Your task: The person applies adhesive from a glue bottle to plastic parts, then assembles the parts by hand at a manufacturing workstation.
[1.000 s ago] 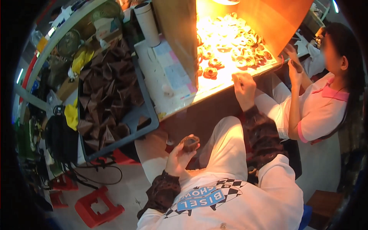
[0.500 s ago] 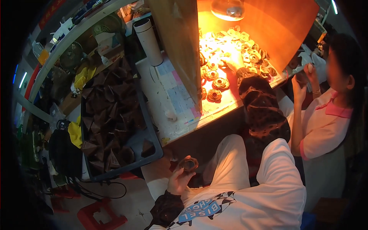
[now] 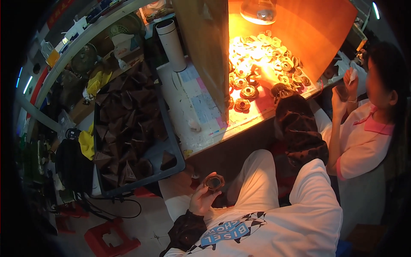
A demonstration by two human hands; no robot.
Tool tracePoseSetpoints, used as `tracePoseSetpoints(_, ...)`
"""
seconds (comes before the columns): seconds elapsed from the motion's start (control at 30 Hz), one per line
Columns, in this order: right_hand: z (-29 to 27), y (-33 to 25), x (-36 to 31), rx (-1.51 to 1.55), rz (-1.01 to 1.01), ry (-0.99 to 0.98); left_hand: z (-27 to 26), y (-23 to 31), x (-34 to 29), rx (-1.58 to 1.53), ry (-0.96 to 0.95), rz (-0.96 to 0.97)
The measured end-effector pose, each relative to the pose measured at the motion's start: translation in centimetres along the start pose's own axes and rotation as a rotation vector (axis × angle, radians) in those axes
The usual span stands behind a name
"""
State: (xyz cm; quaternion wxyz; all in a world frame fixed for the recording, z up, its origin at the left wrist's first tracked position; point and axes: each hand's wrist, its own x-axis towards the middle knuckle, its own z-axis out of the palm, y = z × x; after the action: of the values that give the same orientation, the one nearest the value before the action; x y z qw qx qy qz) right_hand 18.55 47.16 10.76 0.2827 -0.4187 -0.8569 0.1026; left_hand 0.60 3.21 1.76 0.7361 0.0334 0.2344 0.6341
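1. The left hand is holding a small brown many-sided piece in curled fingers, just off the near right corner of the tray.
2. The right hand is sitting among rosettes, well right of the tray; glare is hiding its fingertips, so I cannot tell whether they are gripping one.
3. Right of the tray, a wooden panel is bounding that hand's leftward room.
4. The table's front edge is running rightward from the tray, between both hands.
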Motion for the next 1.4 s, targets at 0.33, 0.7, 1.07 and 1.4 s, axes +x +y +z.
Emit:
tracePoseSetpoints(0.33, 0.3, -2.3, -5.0, 0.065, -0.260, 0.154, 0.0, 0.1, -0.8, 0.041, -0.063, 0.013)
tracePoseSetpoints(0.7, 0.7, -0.2, -6.2, -0.456, -0.163, -0.098, 0.5, 0.4, -1.0, 0.012, -0.159, 0.091)
tracePoseSetpoints(1.07, -3.4, -12.7, -16.4, 0.442, -0.128, 0.436, 0.9, 0.4, -1.4, 0.050, -0.167, 0.131)
tracePoseSetpoints(1.4, -1.7, -22.8, -29.5, 0.182, -0.454, -0.099, 0.8, -0.3, -1.2, 0.345, -0.148, 0.112)
